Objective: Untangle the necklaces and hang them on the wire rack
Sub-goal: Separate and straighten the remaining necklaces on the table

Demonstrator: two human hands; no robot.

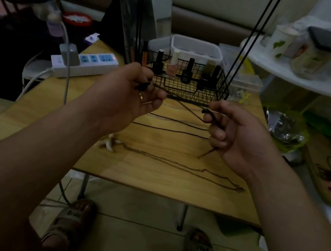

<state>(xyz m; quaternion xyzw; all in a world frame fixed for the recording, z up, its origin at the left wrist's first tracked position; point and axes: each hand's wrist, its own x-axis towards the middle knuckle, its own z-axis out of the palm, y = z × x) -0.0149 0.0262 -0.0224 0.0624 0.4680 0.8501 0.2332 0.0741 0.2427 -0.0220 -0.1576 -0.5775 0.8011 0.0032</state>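
The left hand (129,97) is raised above the surface with thumb and fingertips closed on one end of a thin dark cord necklace (185,107). The right hand (235,137) has its fingers curled and pinches the same cord further along. A short tail of the cord pokes out below the right palm. Between the two hands the cord runs nearly taut, held just above the light wooden surface (150,180).

The cord looks very light and limp, and not fragile. It will sag and loop back on itself once the tension goes, so it is best held near its two ends, or close on either side of any knot.

Below it a second black cord (170,129) lies left to right across the surface. Nearer the person lies a fine dark metal chain (185,168) with a pale claw-shaped pendant (110,144) at its left end. The chain is likely slippery and quick to kink, so it should be lifted by the clasp or the pendant.

At the far edge stands the black wire rack (190,94). Its basket holds small nail-polish bottles (173,64), and its thin uprights climb out of view. A white power strip (87,63) lies far left.
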